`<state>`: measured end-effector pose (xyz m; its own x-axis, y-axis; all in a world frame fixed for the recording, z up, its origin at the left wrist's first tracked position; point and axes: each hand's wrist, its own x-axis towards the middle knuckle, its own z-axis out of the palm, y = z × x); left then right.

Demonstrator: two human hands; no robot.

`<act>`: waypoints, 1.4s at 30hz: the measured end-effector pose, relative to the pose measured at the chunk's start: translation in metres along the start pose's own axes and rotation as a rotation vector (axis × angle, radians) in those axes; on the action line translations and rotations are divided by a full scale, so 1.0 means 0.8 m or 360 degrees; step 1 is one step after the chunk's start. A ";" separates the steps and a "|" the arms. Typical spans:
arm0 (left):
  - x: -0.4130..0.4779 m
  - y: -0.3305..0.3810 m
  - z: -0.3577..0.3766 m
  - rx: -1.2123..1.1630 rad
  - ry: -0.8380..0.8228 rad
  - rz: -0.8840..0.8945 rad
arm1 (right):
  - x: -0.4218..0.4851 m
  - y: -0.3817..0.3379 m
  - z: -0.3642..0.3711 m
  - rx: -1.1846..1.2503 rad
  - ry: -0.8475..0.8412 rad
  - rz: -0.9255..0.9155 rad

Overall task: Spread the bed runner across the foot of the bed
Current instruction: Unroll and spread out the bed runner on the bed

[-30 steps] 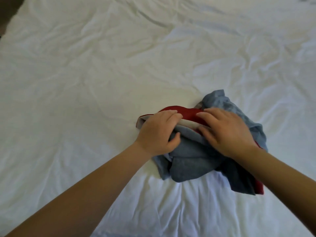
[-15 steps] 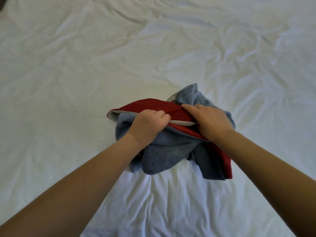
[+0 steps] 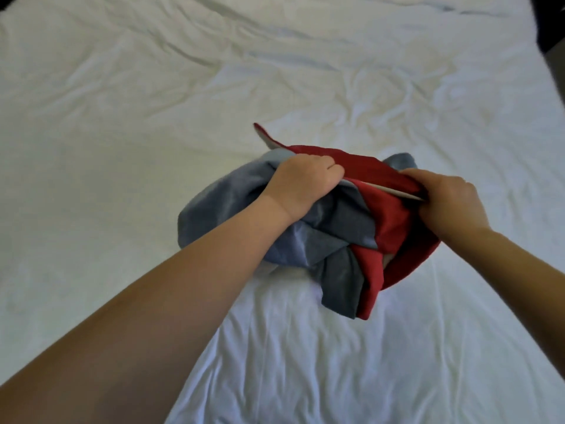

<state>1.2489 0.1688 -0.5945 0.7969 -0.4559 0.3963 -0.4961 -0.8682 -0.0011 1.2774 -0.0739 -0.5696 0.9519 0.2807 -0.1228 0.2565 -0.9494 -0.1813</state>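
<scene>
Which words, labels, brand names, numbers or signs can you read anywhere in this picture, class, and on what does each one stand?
None: no readable text shows anywhere in the head view.
The bed runner, red on one face and grey-blue on the other, shows no tag, print or logo on its visible folds.
The white sheet is plain.
The left hand and right hand, both gripping the runner's edge, bear no writing.
</scene>
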 end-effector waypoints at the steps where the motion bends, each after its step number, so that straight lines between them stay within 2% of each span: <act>1: 0.009 0.010 0.004 -0.0022 -0.0037 0.0031 | -0.009 0.014 0.000 0.0039 0.0010 0.0064; 3: 0.020 0.027 0.012 -0.0065 -0.0107 0.0050 | -0.024 0.028 0.005 0.0080 -0.0003 0.0093; 7: 0.022 0.040 0.021 -0.0153 -0.0157 -0.0100 | -0.022 0.029 0.016 0.0102 -0.0024 0.0016; 9: 0.014 0.042 0.027 -0.0144 -0.0115 -0.0124 | -0.015 0.024 0.014 0.0042 -0.0036 -0.0035; 14: -0.010 0.043 0.041 -0.0059 0.0047 -0.0074 | -0.003 0.008 0.018 0.0041 0.0004 -0.0368; 18: -0.022 0.025 0.040 0.0054 -0.0033 0.0092 | 0.017 0.030 0.022 -0.0264 -0.0123 -0.0348; 24: -0.026 -0.030 0.014 0.0213 -0.0202 0.0140 | 0.032 0.082 0.000 -0.0430 -0.0012 -0.0314; 29: -0.040 -0.073 -0.018 0.0273 -0.0419 -0.0022 | 0.024 0.138 -0.026 -0.0441 0.0062 -0.0064; 33: -0.056 -0.079 -0.025 0.0371 -0.0793 -0.0469 | 0.002 0.148 -0.004 -0.0418 -0.0058 0.0115; 35: -0.062 -0.075 -0.017 0.0349 -0.0777 -0.0600 | -0.004 0.136 0.011 -0.0471 -0.0174 0.0133; 37: -0.060 -0.056 -0.018 0.0169 -0.0633 -0.0424 | -0.010 0.114 0.020 -0.0421 -0.0105 0.0062; 39: -0.054 -0.031 -0.017 -0.0014 -0.0508 -0.0141 | -0.015 0.084 0.023 -0.0245 0.0064 -0.0137; 42: -0.047 0.005 -0.006 -0.0127 -0.0578 0.0065 | -0.024 0.028 0.028 -0.0033 0.0182 -0.0488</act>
<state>1.2151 0.1832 -0.6053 0.8391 -0.5421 0.0460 -0.5440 -0.8364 0.0671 1.2613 -0.0974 -0.5928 0.8421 0.5374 0.0453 0.5364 -0.8261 -0.1729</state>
